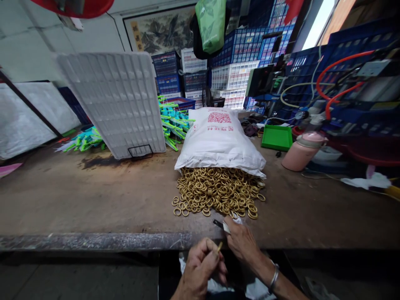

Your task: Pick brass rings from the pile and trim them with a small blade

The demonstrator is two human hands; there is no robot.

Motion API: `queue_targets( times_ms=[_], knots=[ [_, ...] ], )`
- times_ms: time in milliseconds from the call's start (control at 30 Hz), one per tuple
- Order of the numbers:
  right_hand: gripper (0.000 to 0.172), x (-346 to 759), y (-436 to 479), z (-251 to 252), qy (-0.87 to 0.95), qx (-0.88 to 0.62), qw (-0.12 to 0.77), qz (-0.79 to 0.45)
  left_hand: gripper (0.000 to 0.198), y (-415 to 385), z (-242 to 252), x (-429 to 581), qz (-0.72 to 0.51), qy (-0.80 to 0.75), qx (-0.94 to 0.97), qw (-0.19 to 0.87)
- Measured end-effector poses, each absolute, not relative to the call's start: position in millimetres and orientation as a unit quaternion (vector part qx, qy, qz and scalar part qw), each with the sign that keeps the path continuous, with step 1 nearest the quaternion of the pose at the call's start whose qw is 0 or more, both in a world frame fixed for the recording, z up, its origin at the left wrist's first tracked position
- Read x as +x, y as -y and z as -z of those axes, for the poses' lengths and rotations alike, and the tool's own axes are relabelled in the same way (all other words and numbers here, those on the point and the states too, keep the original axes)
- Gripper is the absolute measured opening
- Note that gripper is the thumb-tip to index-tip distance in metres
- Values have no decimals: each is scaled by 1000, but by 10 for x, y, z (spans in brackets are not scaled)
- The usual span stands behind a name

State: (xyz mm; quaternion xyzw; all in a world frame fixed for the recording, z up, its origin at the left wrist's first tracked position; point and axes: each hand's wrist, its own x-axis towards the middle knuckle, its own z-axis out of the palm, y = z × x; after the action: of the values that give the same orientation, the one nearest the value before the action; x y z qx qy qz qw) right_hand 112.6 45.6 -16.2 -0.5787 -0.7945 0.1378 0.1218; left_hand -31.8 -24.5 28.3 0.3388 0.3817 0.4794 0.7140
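My left hand (203,263) is over the near edge of the table, pinching one brass ring (220,246) between thumb and forefinger. To its right, my right hand (242,238) is closed around a small tool with a dark flat tip (218,224) and a pale wrapped part; its exact kind is not clear. The tool's tip points left, a little above the held ring and apart from it. A heap of brass rings (215,191) lies just beyond both hands, spilling from the mouth of a white woven sack (218,143) with red print.
A white ribbed panel (115,104) leans upright at left in a black wire stand (140,151). Green and blue plastic pieces (175,121) lie behind it. At right are a green tray (276,137) and a pink bottle (303,152). Stacked crates (234,77) line the back.
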Motion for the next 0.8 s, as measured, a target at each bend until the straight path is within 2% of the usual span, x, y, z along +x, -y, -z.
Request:
queue_targets(
  times_ms=[133, 233, 400, 467, 567, 667, 767, 800],
  knots=[
    [33, 936, -547, 123, 808, -538, 180, -158, 32, 209, -216, -372, -522, -385, 220, 729],
    [41, 772, -629, 121, 811, -537, 174, -154, 28, 186, -139, -425, -531, -384, 171, 736],
    [28, 629, -748, 149, 798, -585, 106, -99, 27, 171, -20, -517, -527, -355, 108, 765],
    [26, 620, -775, 157, 796, -591, 98, -90, 31, 162, 18, -550, -516, -335, 81, 784],
    [24, 649, -794, 158, 796, -587, 111, -98, 26, 136, 53, -577, -496, -326, 31, 804],
    [25, 718, -793, 135, 798, -567, 143, -145, 28, 90, 44, -560, -494, -353, 11, 795],
    [11, 804, -770, 74, 768, -549, 217, -248, 32, 31, -8, -518, -521, -388, 65, 757],
    [13, 833, -756, 48, 745, -545, 247, -295, 31, 10, -28, -505, -529, -399, 99, 742]
  ],
)
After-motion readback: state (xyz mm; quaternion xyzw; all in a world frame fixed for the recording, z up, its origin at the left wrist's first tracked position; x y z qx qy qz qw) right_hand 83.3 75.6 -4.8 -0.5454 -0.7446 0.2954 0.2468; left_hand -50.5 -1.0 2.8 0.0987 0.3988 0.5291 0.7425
